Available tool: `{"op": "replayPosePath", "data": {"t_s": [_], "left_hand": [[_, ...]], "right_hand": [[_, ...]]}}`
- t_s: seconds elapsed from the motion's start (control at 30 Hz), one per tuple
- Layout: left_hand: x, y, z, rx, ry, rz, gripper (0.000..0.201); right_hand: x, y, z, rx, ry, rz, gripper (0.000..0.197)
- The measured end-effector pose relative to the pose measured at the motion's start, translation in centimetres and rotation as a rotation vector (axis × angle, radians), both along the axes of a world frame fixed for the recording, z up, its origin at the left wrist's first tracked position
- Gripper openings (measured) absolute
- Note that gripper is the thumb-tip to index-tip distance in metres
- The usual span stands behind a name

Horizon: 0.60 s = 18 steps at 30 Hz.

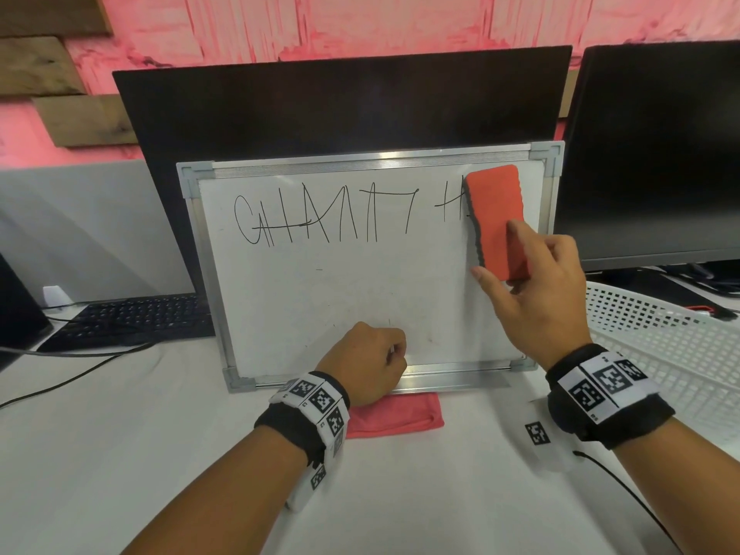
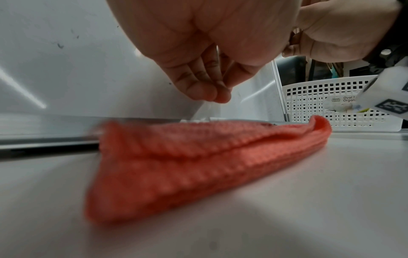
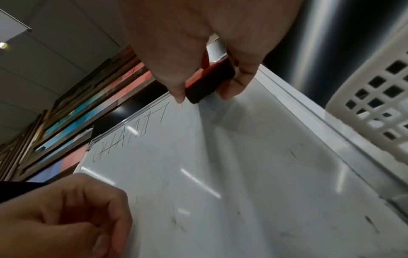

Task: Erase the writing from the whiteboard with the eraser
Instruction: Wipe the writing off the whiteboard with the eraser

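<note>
Whiteboard point(image 1: 340, 298): propped near upright on a white table point(image 1: 160, 454), leaning on a dark monitor point(image 1: 320, 110) behind; one line of black writing point(image 1: 324, 216) across its upper part, the far right letters partly hidden. Eraser point(image 1: 494, 218): orange-backed with a dark felt face, standing tall against the board's upper right corner, over the end of the writing. Right hand point(image 1: 536, 290): grips the lower end of the eraser, thumb on its left edge and fingers curled round the right; the right wrist view shows the felt side turned to the board. Left hand point(image 1: 370, 364): fingers loosely curled, nothing visibly held, at the board's bottom edge; whether it presses the board cannot be told. Cloth point(image 1: 394, 414): red, folded, flat on the table just before the board's foot. Basket point(image 1: 664, 346): white, perforated, right of the board. Keyboard point(image 1: 132, 320): black, to the left. Step in hand, as judged: the first pass, nearly all writing left. To do well: keep the felt flat and pressed evenly, sweep leftward along the line in overlapping strokes, and brace the board's base with the left hand, since a leaning board may slide or tip under pressure.
</note>
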<state>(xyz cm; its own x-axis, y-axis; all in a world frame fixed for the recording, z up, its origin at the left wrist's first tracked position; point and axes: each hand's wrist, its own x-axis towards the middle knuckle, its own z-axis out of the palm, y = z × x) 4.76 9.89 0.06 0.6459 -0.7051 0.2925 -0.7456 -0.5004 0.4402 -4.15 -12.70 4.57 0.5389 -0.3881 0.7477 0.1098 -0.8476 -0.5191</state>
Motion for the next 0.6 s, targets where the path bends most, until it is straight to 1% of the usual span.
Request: {"op": "replayPosePath", "data": {"t_s": [0.33,0.47,0.6], "left_hand": [[0.0,0.0,0.1,0.002,0.001,0.009,0.015],[-0.1,0.0,0.2,-0.001,0.002,0.010,0.014],[0.1,0.3,0.1,-0.010,0.004,0.013,0.015]], "right_hand": [[0.2,-0.1,0.4,0.000,0.032,-0.005,0.075],[-0.2,0.6,-0.2,-0.009,0.036,0.003,0.073],[-0.9,1.3,-1.2,-0.048,0.102,0.007,0.072]]}}
